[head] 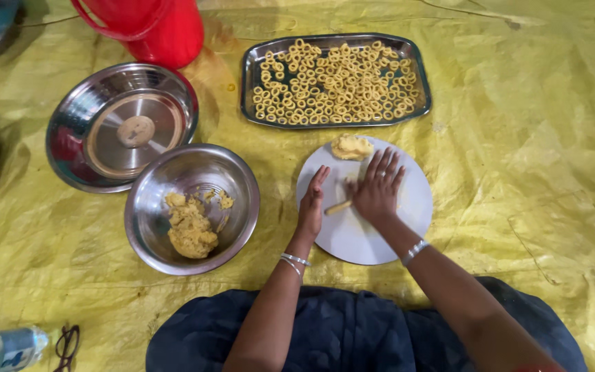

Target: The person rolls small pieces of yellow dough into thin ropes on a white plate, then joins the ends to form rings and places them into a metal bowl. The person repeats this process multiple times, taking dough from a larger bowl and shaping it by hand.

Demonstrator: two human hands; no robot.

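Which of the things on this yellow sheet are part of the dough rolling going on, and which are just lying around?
In use:
right hand pressing a thin dough roll
left hand resting edge-down on the round white board
dough lump on the board
steel bowl of yellow dough
steel tray of dough rings

Lying about:
red plastic jug
upturned steel lid
plastic bottle
spectacles

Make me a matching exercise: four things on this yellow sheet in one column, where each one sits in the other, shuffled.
Things:
1. dough rings
2. dough strip
3. dough lump
4. steel bowl

Places:
A. far edge of the round board
B. under the right hand
C. in the tray
D. left of the board

Pairs: 1-C, 2-B, 3-A, 4-D
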